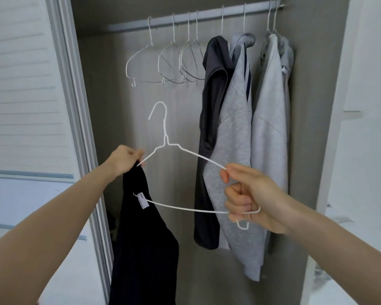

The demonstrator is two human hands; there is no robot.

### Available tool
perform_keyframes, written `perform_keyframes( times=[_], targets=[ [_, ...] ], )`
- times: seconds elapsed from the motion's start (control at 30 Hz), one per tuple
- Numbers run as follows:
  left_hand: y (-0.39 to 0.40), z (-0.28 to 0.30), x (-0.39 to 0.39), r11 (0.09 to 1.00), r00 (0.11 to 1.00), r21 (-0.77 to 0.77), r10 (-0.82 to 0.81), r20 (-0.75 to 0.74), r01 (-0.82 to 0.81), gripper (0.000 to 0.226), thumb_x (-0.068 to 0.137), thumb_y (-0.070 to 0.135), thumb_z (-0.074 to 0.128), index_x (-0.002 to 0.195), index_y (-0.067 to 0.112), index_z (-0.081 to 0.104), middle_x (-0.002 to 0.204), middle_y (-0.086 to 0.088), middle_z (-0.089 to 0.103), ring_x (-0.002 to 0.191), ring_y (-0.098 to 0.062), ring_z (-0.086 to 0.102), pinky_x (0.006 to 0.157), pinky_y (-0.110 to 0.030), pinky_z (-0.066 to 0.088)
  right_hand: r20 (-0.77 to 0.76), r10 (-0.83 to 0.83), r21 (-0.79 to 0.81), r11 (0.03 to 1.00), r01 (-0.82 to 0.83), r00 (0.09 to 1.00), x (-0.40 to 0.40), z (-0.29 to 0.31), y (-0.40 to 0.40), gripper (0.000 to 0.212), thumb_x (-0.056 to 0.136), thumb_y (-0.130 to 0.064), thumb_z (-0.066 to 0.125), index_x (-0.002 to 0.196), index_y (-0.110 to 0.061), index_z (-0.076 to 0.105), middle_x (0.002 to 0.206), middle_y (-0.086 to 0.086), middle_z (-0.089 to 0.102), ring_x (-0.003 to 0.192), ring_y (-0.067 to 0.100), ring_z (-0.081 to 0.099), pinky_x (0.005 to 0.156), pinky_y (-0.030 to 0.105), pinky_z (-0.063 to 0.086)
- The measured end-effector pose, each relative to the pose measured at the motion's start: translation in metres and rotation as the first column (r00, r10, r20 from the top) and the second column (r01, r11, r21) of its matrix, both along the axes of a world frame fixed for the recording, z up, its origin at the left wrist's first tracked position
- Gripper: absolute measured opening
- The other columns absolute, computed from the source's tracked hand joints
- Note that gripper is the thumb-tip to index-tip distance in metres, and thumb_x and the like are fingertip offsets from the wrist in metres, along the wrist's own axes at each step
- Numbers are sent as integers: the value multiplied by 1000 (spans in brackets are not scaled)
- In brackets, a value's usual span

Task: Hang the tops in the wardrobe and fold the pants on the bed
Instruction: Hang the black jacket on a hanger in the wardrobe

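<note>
With several tops already on the rail at upper right, your left hand (127, 158) pinches the black top (145, 249) while your right hand (246, 197) grips the white wire hanger (185, 151), not yet hung.

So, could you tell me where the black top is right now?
Lower left of centre in the head view, hanging from the left hand at the white hanger's left end: black top.

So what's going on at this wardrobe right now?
A person stands at the open wardrobe, threading a black top onto a white wire hanger. The left hand pinches the top's edge together with the hanger's left end; the right hand grips the hanger's right end. The hanger is not yet on the rail, where four empty hangers hang left of a dark top and grey tops.
</note>
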State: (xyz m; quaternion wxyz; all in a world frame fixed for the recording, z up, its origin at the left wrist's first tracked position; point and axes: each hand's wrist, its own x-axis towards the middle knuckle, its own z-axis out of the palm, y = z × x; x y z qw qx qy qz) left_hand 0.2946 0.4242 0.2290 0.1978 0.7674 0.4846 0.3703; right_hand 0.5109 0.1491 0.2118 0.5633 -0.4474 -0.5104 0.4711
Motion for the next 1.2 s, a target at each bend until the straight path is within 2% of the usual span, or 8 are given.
perform_keyframes(
  times=[0.17, 0.3, 0.43, 0.6, 0.73, 0.83, 1.0, 1.2],
  targets=[
    [-10, 11, -14, 994, 992, -39, -108, -69, 106, 15, 86, 10, 62, 83, 6, 75, 83, -7, 69, 80, -16, 60, 74, -24, 45, -51, 13, 26, 1000, -11, 999, 7, -14, 9, 26, 102, -27, 36, 81, -13, 45, 48, 0, 15, 43, 12, 13, 50, 29, 20],
    [-10, 21, -31, 996, 932, 1, -85, -352, 91, 17, 86, 8, 63, 96, 13, 76, 98, -1, 72, 98, -19, 64, 89, -28, 47, 12, 18, 58, 998, -19, 1000, 0, -21, 11, 27, 102, -27, 35, 81, -12, 44, 47, 2, 17, 45, 14, 12, 50, 29, 20],
    [-17, 23, -20, 973, 849, 221, 56, -526, 73, 19, 94, 11, 57, 91, 0, 72, 87, -10, 68, 86, -25, 61, 75, -24, 40, 13, -7, 49, 999, 7, 1000, -18, -31, 25, 27, 104, -24, 33, 81, -12, 41, 50, 4, 16, 49, 17, 10, 48, 27, 21],
    [-39, 30, 0, 924, 976, 335, -132, -176, 185, 15, 95, 16, 59, 83, 13, 65, 82, -3, 67, 81, -14, 61, 79, -25, 43, -3, -94, 50, 994, 94, 996, -34, -45, 43, 30, 104, -27, 33, 77, -17, 42, 51, 2, 24, 49, 15, 16, 45, 24, 35],
    [-68, 42, 1, 918, 941, 274, -324, 100, 287, 13, 99, 16, 55, 91, 13, 65, 70, 1, 61, 58, -6, 58, 57, -22, 53, -129, -113, 258, 956, 143, 985, -32, -49, 43, 30, 101, -29, 40, 75, -18, 49, 59, 3, 22, 57, 21, 15, 47, 27, 35],
    [-74, 53, -7, 913, 936, 233, -352, 32, 335, 18, 99, 22, 54, 111, 14, 64, 81, -13, 62, 62, -19, 68, 54, -33, 58, -224, -77, 349, 924, 153, 972, -24, -42, 36, 29, 84, -43, 52, 75, -16, 54, 61, 1, 22, 57, 15, 20, 49, 27, 34],
    [-57, 62, -19, 728, 928, 648, 44, -370, 224, 49, 98, 52, 37, 95, 8, 60, 86, -5, 44, 87, -24, 45, 83, -39, 38, -242, 17, 459, 883, 99, 970, -10, -39, 26, 29, 83, -43, 56, 76, -15, 58, 60, -2, 25, 59, 15, 20, 50, 26, 33],
    [-78, 59, 5, 840, 899, 321, -402, -175, 438, 24, 95, 21, 51, 84, 0, 47, 73, -7, 46, 67, -9, 44, 65, -26, 37, -175, 3, 360, 931, 61, 985, -5, -43, 29, 29, 93, -35, 46, 78, -12, 52, 64, 1, 36, 59, 13, 33, 47, 26, 36]
  ],
)
